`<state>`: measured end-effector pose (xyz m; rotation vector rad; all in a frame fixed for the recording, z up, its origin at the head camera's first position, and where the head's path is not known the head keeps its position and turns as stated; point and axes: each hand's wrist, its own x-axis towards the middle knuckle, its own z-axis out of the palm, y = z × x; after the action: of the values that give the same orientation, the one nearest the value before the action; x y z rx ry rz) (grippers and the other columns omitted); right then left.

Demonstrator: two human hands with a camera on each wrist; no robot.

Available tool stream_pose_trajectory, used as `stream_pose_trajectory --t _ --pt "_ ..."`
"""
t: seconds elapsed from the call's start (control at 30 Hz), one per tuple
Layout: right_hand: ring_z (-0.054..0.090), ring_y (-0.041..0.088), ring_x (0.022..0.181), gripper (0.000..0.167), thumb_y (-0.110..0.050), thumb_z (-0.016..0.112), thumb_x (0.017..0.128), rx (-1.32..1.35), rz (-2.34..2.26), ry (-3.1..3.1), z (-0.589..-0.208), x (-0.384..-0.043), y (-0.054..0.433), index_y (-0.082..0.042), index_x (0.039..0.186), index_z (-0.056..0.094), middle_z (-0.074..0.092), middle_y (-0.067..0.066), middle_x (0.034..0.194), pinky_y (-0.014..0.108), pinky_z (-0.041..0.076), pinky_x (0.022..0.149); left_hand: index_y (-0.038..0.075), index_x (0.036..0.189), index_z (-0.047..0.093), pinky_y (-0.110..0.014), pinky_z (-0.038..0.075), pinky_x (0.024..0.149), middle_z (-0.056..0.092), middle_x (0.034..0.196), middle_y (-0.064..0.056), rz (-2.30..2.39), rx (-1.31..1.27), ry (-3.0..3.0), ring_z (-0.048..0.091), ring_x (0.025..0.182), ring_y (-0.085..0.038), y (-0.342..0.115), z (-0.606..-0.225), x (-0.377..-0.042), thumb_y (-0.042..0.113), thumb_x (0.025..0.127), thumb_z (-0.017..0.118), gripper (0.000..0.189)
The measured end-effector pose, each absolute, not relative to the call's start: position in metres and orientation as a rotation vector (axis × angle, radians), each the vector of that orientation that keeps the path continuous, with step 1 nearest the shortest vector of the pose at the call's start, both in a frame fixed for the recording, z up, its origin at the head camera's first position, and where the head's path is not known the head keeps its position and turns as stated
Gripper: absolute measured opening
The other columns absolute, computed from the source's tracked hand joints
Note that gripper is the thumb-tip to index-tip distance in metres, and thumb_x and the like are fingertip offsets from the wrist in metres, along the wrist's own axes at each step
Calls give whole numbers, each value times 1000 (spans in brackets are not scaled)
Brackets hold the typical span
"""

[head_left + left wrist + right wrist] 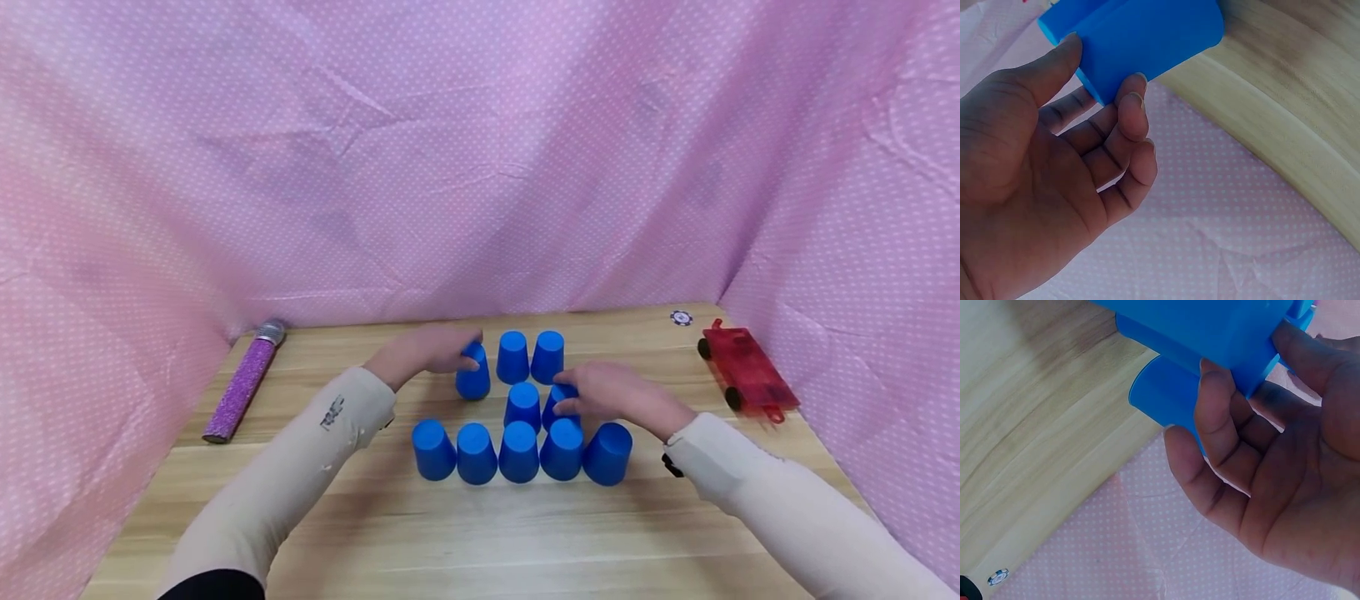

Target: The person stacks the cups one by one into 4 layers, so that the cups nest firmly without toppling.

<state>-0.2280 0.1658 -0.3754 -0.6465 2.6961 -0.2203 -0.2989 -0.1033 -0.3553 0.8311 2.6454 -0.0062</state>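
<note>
Upside-down blue cups stand on a wooden table in the head view. Several form a front row, among them a middle cup. My left hand grips the left cup of the back row by its upper end; thumb and fingertips pinch this cup in the left wrist view. Beside it stand two more back cups. Between the rows, my right hand holds a cup next to another cup. The right wrist view has thumb and fingers around the held cup.
A purple glitter microphone lies at the left. Towards the right edge are a red toy cart with black wheels and a poker chip. Pink dotted cloth hangs behind and at both sides of the table.
</note>
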Motion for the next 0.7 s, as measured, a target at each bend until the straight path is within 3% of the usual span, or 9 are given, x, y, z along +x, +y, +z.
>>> stream_pose_trajectory --t 0.27,0.7 --pt "60 37 127 57 -39 65 97 -651 -220 2704 -376 -228 166 -6 142 55 63 17 136 55 49 103 15 140 48 -45 52 102 64 130 -9 -28 741 2653 62 117 -26 -98 -360 -312 42 101 57 48" --pt "61 37 126 57 -38 66 96 -657 -211 2708 -376 -228 165 -4 141 56 64 18 134 55 51 102 15 141 47 -45 51 103 63 132 -9 -18 708 2643 61 121 -27 -95 -365 -319 42 102 57 49"
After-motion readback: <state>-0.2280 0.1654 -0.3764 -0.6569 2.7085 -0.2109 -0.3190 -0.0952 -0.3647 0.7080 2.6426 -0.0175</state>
